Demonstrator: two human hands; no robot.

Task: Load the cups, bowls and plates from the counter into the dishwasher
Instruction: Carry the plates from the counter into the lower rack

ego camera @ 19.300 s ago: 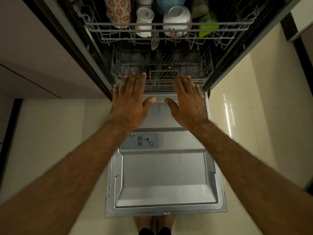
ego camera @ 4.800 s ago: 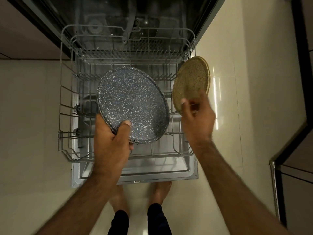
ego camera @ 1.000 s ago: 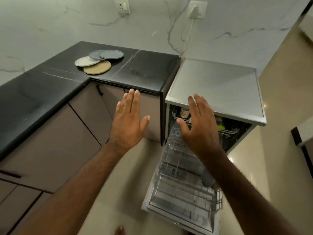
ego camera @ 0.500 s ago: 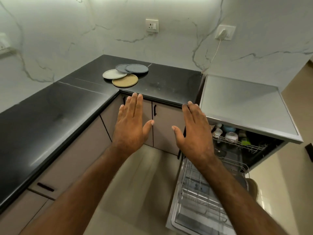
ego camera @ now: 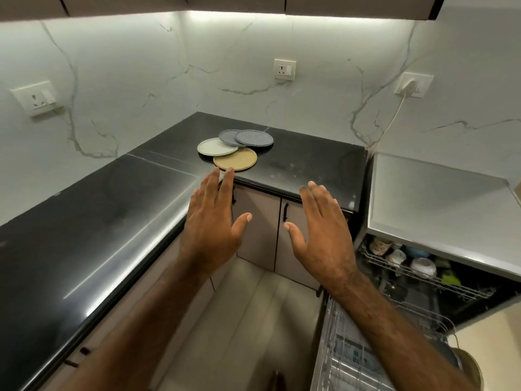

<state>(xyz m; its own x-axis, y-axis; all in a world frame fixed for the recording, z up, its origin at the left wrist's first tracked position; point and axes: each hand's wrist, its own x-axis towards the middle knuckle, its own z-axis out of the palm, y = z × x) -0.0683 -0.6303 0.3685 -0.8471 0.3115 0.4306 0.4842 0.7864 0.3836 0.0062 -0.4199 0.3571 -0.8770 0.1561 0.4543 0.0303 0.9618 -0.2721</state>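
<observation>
Several plates lie overlapping on the black counter: a tan plate nearest me, a pale grey plate to its left, and two dark grey plates behind. My left hand is stretched out flat, fingertips just short of the tan plate, holding nothing. My right hand is flat and empty, further right. The dishwasher stands open at the right. Cups and bowls sit in its upper rack. Its lower rack is pulled out, with a tan plate standing at its right end.
The black counter runs in an L along the marble wall, its left leg bare. Beige cabinet doors with black handles are under it. A plug and white cable hang on the wall above the dishwasher. Beige floor lies below my arms.
My view has swung up from the dishwasher rack toward the counter. Both hands, which held plates earlier, are empty and have moved closer to the plates on the counter.
</observation>
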